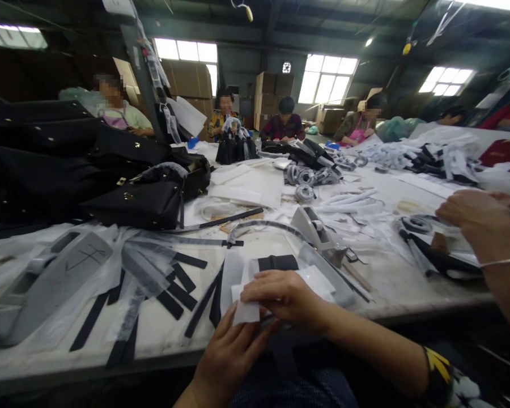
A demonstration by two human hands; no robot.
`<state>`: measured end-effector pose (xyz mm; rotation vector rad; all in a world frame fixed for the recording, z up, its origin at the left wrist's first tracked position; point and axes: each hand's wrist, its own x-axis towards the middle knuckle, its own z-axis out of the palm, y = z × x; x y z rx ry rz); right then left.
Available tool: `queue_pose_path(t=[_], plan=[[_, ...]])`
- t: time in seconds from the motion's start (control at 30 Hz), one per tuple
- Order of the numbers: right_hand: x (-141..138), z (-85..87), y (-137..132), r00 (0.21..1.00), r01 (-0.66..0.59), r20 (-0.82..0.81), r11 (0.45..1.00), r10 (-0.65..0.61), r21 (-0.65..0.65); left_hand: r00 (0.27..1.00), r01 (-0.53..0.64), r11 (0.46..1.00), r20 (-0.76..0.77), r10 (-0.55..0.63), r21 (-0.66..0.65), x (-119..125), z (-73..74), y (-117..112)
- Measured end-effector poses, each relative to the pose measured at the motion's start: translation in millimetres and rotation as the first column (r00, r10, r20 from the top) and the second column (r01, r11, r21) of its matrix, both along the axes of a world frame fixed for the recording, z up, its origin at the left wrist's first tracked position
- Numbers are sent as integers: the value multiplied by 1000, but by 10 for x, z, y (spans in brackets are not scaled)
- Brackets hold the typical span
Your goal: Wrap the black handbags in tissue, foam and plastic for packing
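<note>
Though thin, straight-edged sheet (248, 310) between hands (287, 294).

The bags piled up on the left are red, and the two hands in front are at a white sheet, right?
Not quite: in the head view, the bags on the left are black, not red. The left hand and right hand are at a white sheet.

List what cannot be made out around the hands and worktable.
All in the head view:
Small white rectangular paper-like piece: partly covered by the right hand.
Grip of the left hand: some fingertips hidden by that piece.
Black leather-like bag pile: cut off by the left edge.
Co-worker's hand: blurred; whether it holds anything is unclear.
</note>
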<state>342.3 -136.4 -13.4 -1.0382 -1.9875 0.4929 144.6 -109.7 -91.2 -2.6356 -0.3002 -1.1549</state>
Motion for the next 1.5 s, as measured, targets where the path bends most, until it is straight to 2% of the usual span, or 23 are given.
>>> queue_pose_path(t=[0.07,0.17,0.3,0.4,0.6,0.77,0.93,1.03,1.17,1.23,1.33,1.4,1.5], plan=[[-11,-128,-145,998,-58,10,998,58,37,999,39,999,19,-39,-25,-8,19,14],[-11,-256,-263,994,-72,-88,997,71,-6,996,88,996,36,-87,-25,-22,39,44],[12,-260,-296,961,-116,-258,991,95,-68,987,148,989,65,-146,-29,-45,15,74],[41,-236,-295,954,-131,-282,989,106,-74,978,166,984,138,-156,-60,-65,-2,82],[47,-318,-357,980,-104,-172,994,99,-18,986,86,972,156,-52,-218,-83,-26,42],[-21,-396,-395,988,-141,-35,970,150,198,980,65,950,200,-3,-305,-97,-138,1],[-89,-474,-431,975,-222,77,930,208,294,983,31,956,184,25,-290,-100,-169,14],[-107,-504,-484,975,-214,133,920,179,328,990,64,960,139,-27,-271,-89,-128,31],[-85,-391,-594,968,-208,199,934,154,291,994,75,961,100,-50,-265,-67,-82,50],[-70,-283,-636,983,-126,163,952,83,279,994,68,962,96,-44,-264,-58,-81,56],[-76,-183,-632,973,149,130,953,-188,263,995,65,962,93,-42,-264,-53,-106,61],[-96,-208,-591,924,280,201,935,-324,219,993,71,963,113,-42,-262,-55,-131,65],[-118,-345,-527,863,349,322,921,-388,175,988,91,965,141,-57,-246,-58,-157,77]])
